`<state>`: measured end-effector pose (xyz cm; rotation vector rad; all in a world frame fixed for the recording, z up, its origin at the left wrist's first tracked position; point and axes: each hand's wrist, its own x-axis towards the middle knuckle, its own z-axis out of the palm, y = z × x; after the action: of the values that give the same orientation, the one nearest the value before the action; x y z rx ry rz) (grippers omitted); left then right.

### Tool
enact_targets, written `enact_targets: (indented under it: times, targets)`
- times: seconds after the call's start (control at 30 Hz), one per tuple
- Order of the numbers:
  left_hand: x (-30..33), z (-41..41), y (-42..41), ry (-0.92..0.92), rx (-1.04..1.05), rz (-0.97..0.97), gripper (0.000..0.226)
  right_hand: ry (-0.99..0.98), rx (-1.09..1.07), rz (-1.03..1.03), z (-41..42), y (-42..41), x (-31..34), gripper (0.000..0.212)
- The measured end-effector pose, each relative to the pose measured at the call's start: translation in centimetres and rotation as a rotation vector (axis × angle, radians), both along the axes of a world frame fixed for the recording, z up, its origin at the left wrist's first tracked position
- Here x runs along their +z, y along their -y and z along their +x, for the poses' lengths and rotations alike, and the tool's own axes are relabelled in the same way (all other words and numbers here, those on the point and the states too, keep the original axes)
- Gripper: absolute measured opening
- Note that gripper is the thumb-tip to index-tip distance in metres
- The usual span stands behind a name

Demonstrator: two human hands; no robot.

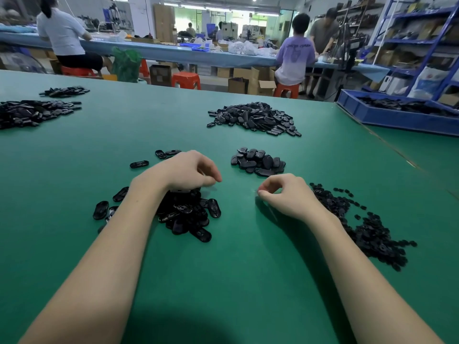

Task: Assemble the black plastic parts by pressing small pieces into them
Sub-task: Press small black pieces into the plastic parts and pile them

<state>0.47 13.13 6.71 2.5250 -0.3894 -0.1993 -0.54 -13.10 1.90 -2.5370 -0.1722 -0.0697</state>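
My left hand (191, 170) hovers with curled fingers over the near pile of glossy black oval parts (188, 214). Its palm faces down, hiding whatever may be under it. My right hand (285, 192) rests on the green table (236, 269) with fingers curled and thumb tip against forefinger; no piece shows between them. Just right of that hand spreads a heap of small black pieces (367, 227). A small stack of oval parts (258, 162) lies beyond both hands.
A larger heap of black parts (253, 117) sits farther back, with two more heaps at far left (32, 112). Three loose ovals (154, 158) lie behind my left hand. A blue tray of parts (397, 112) stands at the right. People work at a far bench.
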Motion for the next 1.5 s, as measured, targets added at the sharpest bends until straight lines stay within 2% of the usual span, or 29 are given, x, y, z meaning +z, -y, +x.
enact_targets:
  times: [0.1, 0.3, 0.63, 0.8, 1.0, 1.17, 1.27, 1.37, 1.5]
  targets:
    - [-0.6, 0.2, -0.6, -0.05, -0.007, 0.1, 0.002, -0.011, 0.021, -0.009, -0.2, 0.2, 0.1, 0.007]
    - [-1.0, 0.2, -0.2, -0.049, 0.005, 0.197, 0.004, -0.012, 0.029, -0.016, -0.6, 0.3, 0.2, 0.008]
    - [-0.9, 0.3, -0.1, -0.024, 0.024, 0.144, 0.005, -0.033, 0.06, -0.01, -1.1, -0.8, 0.6, 0.008]
    - [-0.2, -0.2, 0.4, -0.007, -0.009, -0.051, 0.005, -0.129, 0.096, 0.251, -1.3, -1.3, 1.1, 0.011]
    - [-0.3, -1.1, 4.1, 0.118, -0.042, -0.407, 0.004, -0.455, 0.05, 0.571, -1.4, -0.6, 2.6, 0.037]
    - [-1.3, -1.2, 6.7, 0.05, -0.021, -0.599, 0.002, -0.352, -0.042, 0.72, -1.2, 0.9, 3.0, 0.024]
    - [-1.6, -1.4, 7.6, -0.074, -0.009, -0.697, 0.002, -0.286, -0.049, 0.698, -1.3, 2.1, 3.6, 0.014]
    - [-2.1, -1.8, 8.8, -0.215, 0.045, -0.858, 0.003, -0.233, 0.036, 0.576, -1.8, 3.1, 4.2, 0.018]
    - [-2.7, -2.2, 10.0, -0.308, 0.084, -0.92, 0.015, -0.205, 0.071, 0.499, -2.1, 3.5, 4.6, 0.021]
